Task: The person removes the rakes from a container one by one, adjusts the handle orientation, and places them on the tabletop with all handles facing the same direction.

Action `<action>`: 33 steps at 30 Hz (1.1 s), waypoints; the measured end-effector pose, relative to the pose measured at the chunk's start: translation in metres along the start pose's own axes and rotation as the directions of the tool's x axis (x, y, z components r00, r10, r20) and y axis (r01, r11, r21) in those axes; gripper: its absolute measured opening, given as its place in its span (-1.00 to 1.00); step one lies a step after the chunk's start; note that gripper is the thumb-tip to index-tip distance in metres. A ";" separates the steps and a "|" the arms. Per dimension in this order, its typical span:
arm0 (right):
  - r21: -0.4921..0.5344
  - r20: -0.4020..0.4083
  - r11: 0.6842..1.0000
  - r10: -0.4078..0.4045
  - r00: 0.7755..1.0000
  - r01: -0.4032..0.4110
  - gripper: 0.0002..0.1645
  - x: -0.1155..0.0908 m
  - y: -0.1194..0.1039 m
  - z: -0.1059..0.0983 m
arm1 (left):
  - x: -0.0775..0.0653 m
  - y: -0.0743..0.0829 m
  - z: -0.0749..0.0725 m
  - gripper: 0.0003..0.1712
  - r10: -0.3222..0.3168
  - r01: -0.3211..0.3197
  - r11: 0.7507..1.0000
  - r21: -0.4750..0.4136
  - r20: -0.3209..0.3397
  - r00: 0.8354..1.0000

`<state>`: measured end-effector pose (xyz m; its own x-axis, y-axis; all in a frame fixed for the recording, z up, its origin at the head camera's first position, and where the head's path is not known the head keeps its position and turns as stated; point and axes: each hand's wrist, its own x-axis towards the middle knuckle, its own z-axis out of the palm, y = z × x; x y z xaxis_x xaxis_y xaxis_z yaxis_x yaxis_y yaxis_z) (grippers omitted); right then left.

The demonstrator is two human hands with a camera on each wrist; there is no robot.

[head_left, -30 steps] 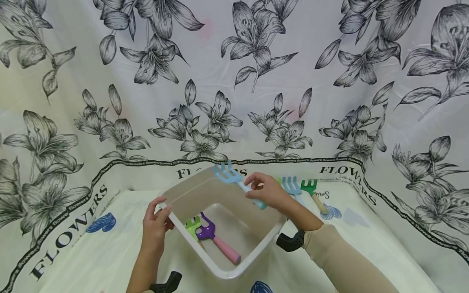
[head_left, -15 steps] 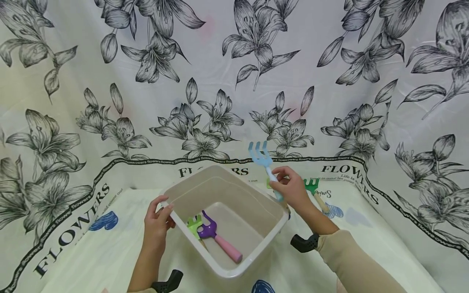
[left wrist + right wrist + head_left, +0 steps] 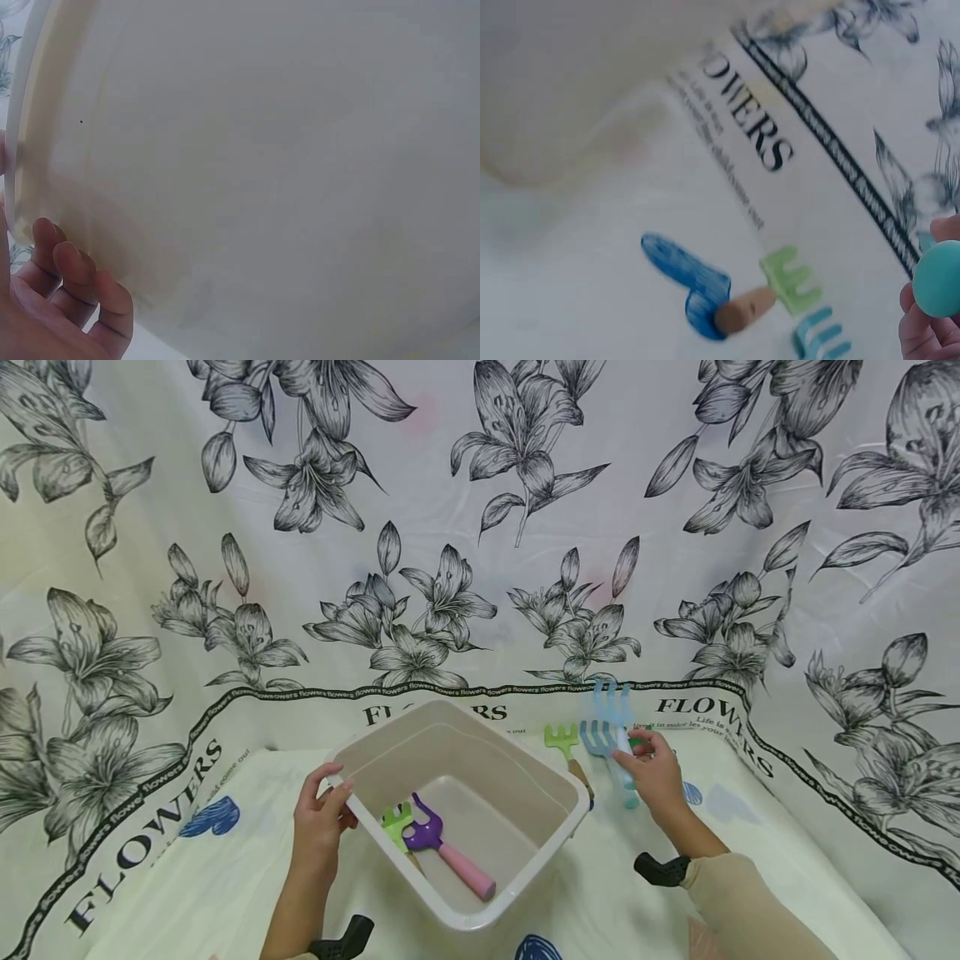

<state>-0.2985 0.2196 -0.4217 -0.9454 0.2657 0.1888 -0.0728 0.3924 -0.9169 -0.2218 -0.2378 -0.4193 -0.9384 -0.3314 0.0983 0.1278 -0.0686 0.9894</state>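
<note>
My left hand [image 3: 322, 810] grips the left rim of a beige plastic tub [image 3: 551, 847], tilted toward me; its outer wall [image 3: 262, 172] fills the left wrist view. In the tub lie a purple toy fork [image 3: 465, 870] with a pink handle and a light green toy rake [image 3: 397, 820]. To the tub's right, my right hand [image 3: 652, 772] pinches a light blue toy rake [image 3: 613, 703] by its handle, tines up. Its round teal handle end [image 3: 939, 279] shows in the right wrist view. Behind it lies another blue rake [image 3: 596, 737].
A light green rake [image 3: 561, 739] with a wooden handle lies right of the tub. A dark green rake [image 3: 641, 739] is mostly hidden behind my right hand. A flower-printed cloth [image 3: 517, 610] hangs at the back, above the pale cloth-covered surface [image 3: 217, 893].
My right hand has carried the light blue rake from above the tub rightward, over the rakes lying there, and turned its tines upright. My left hand and the tub stay nearly still.
</note>
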 end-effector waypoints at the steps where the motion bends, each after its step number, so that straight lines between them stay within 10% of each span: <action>1: -0.018 -0.012 1.000 0.015 1.000 -0.016 -0.41 0.000 0.004 -0.003 | 0.000 0.000 0.000 -0.60 -0.001 0.001 1.000 -0.001 0.001 1.000; 18: -0.168 -0.193 0.953 0.219 0.956 -0.252 -0.46 -0.004 0.081 -0.055 | -0.002 0.003 0.002 -0.58 -0.016 0.016 1.000 -0.001 -0.008 1.000; 33: -0.223 -0.039 0.938 0.264 0.964 -0.266 -0.33 0.008 0.104 -0.084 | -0.002 0.001 0.002 -0.65 0.044 -0.044 0.999 -0.028 0.004 0.999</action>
<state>-0.2871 0.3367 -0.4857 -0.9181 0.3936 -0.0462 0.2536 0.4938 -0.8318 -0.2203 -0.2357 -0.4182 -0.9331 -0.3306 0.1418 0.1776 -0.0807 0.9808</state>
